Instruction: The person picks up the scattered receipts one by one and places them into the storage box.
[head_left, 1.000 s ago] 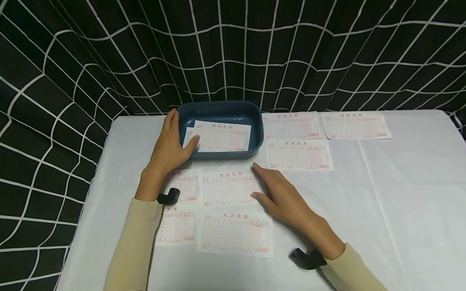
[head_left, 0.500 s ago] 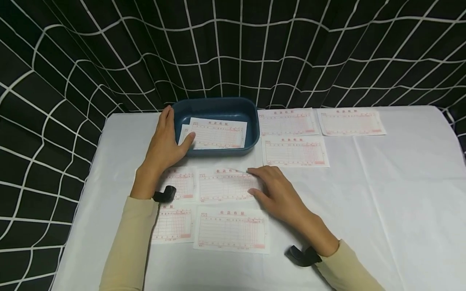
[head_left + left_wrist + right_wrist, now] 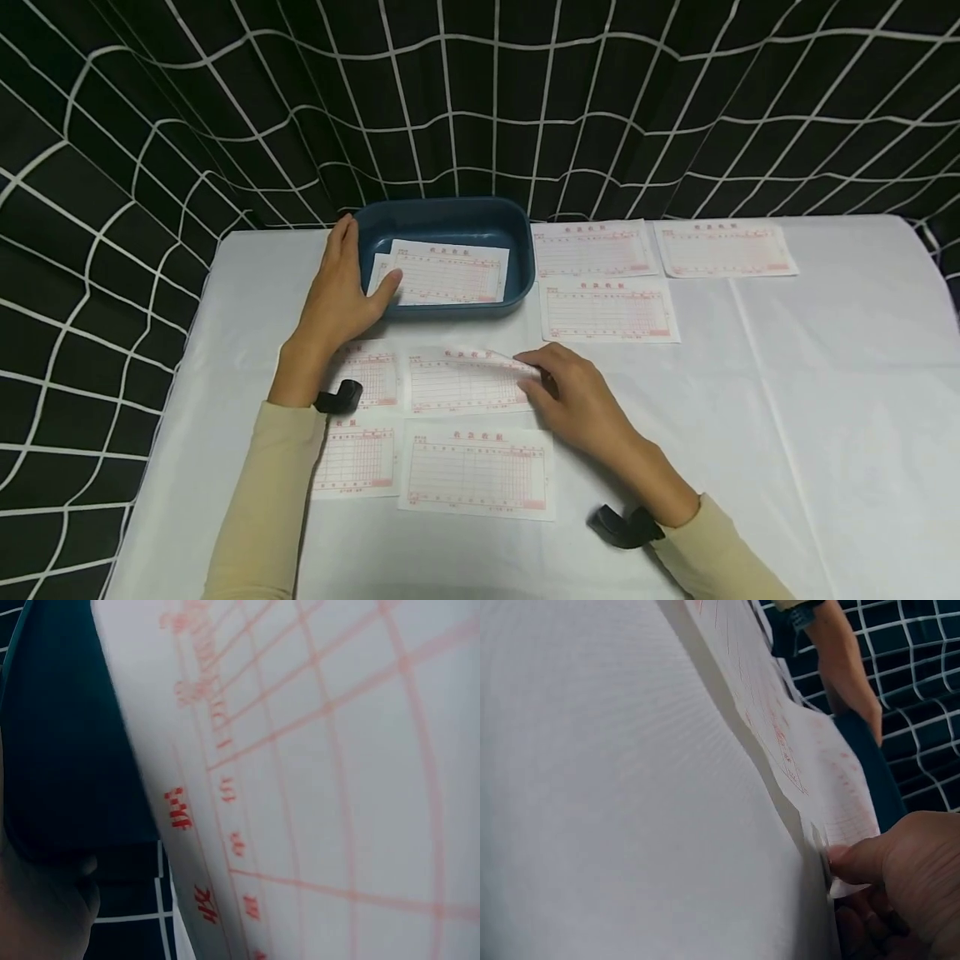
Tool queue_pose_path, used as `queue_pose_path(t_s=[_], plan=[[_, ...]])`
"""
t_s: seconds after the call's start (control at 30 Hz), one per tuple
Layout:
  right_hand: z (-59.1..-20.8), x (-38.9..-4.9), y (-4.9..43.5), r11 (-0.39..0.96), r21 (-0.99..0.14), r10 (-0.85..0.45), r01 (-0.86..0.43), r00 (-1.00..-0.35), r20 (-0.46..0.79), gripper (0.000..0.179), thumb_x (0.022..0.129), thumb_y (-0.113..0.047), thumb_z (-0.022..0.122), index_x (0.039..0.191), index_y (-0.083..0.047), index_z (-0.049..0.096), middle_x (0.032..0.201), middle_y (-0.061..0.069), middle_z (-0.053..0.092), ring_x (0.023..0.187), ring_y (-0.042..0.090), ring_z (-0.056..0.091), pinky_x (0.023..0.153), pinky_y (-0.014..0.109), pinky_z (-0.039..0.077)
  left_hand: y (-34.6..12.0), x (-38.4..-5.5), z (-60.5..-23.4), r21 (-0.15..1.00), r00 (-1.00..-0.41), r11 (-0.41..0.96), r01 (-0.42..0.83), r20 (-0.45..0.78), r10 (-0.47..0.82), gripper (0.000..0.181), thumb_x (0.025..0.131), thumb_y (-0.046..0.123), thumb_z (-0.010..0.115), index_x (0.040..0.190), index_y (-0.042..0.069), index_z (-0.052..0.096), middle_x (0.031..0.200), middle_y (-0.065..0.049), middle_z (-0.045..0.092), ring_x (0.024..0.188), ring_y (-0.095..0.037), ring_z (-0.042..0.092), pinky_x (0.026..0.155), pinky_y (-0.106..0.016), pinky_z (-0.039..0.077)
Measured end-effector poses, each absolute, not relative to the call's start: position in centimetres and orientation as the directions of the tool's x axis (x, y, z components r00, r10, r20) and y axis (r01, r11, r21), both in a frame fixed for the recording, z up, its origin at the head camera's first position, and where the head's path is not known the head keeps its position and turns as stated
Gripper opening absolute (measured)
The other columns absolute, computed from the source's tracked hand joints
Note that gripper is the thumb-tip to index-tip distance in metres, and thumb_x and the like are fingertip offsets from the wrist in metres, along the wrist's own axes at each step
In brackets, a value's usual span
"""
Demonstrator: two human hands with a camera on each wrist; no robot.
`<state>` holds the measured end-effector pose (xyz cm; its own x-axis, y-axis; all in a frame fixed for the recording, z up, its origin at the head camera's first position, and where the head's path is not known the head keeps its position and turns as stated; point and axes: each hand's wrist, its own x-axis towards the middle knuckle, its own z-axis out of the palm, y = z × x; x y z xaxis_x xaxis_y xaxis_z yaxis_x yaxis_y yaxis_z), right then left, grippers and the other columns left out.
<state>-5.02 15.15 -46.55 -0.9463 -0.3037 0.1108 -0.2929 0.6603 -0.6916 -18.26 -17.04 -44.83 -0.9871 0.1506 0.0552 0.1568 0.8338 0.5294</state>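
Nearest, a printed paper lies flat on the white tabletop. Just past it, my right grip pinches the right edge of a second paper, raised there, within reach of a blue tub holding loose papers. My left grip rests unclenched, fingers straight, against the tub's left side. Behind hangs a checked curtain.
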Motion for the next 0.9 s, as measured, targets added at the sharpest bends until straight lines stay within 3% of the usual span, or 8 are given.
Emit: queue_pose_path(t_s=[0.37, 0.5, 0.63, 0.9], plan=[[-45.9, -5.3, 16.1, 0.632, -0.751, -0.237, -0.193, -0.97, 0.051, 0.016, 0.093, -0.008, 0.079, 0.108, -0.006, 0.075, 0.077, 0.001, 0.064, 0.069, 0.01, 0.055, 0.065, 0.022, 0.046, -17.3, -18.1, -45.1, 0.529, -0.986, 0.832, 0.167, 0.072, 0.152, 0.099, 0.099, 0.051, 0.063, 0.168, -0.002, 0.015, 0.179, -0.016, 0.012, 0.166, -0.035, 0.02, 0.132, -0.055, 0.029], [-45.9, -5.4, 16.6, 0.632, -0.752, -0.221, -0.189, -0.973, 0.059, 0.005, 0.096, -0.01, 0.077, 0.093, -0.007, 0.073, 0.072, 0.0, 0.062, 0.067, 0.009, 0.052, 0.064, 0.022, 0.043, -17.3, -18.0, -45.1, 0.527, -0.985, 0.833, 0.17, 0.081, 0.15, 0.099, 0.099, 0.05, 0.063, 0.168, -0.002, 0.015, 0.178, -0.017, 0.013, 0.166, -0.036, 0.021, 0.131, -0.056, 0.029], [-45.9, -5.6, 17.1, 0.617, -0.767, -0.206, -0.177, -0.977, 0.059, 0.018, 0.098, -0.01, 0.075, 0.08, -0.01, 0.07, 0.071, 0.001, 0.067, 0.065, 0.007, 0.054, 0.062, 0.021, 0.045, -17.5, -18.0, -45.2, 0.527, -0.986, 0.833, 0.169, 0.077, 0.151, 0.099, 0.099, 0.05, 0.062, 0.168, -0.002, 0.014, 0.179, -0.016, 0.012, 0.166, -0.035, 0.02, 0.132, -0.056, 0.029], [-45.2, -6.3, 18.3, 0.556, -0.824, -0.196, -0.108, -0.981, -0.004, 0.009, 0.096, -0.011, 0.077, 0.089, -0.009, 0.073, 0.079, 0.006, 0.074, 0.068, 0.007, 0.067, 0.063, 0.019, 0.052, -17.3, -18.3, -45.0, 0.536, -0.986, 0.828, 0.166, 0.071, 0.152, 0.1, 0.099, 0.052, 0.062, 0.169, 0.0, 0.012, 0.18, -0.014, 0.01, 0.167, -0.034, 0.019, 0.132, -0.055, 0.027]])
